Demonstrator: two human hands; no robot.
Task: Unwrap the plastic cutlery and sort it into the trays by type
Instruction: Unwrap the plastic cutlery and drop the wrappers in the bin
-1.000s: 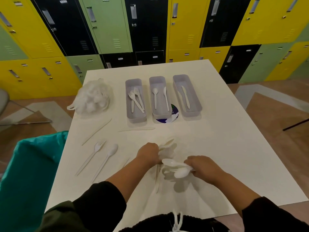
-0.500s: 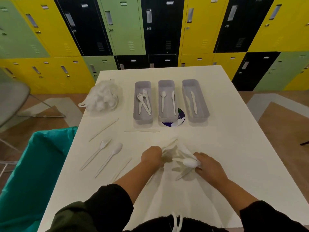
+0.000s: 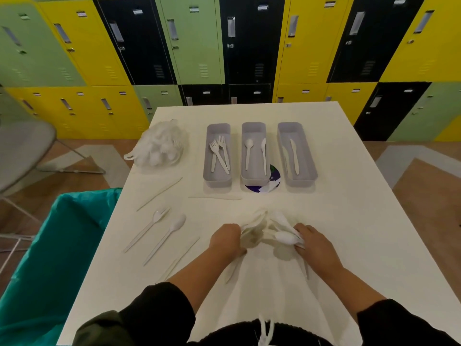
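From my remote seat I see the left hand [image 3: 228, 239] clenched on the clear wrapper [image 3: 254, 231] and the right hand [image 3: 315, 243] gripping the wrapped spoon [image 3: 285, 237] at 6 o'clock on the white table [image 3: 349, 221], the two hands close together with the crumpled plastic stretched between them. At 12 o'clock stand three grey trays side by side: the left tray [image 3: 217, 156] holds forks, the middle tray [image 3: 254, 153] a spoon and one more piece, the right tray [image 3: 296, 153] knives. At 9 o'clock lie a wrapped fork [image 3: 149, 227] and another wrapped spoon [image 3: 168, 234], a bag of cutlery [image 3: 159, 144] sits at 10 o'clock, and a teal-lined bin [image 3: 50, 258] stands beside the table's left edge.
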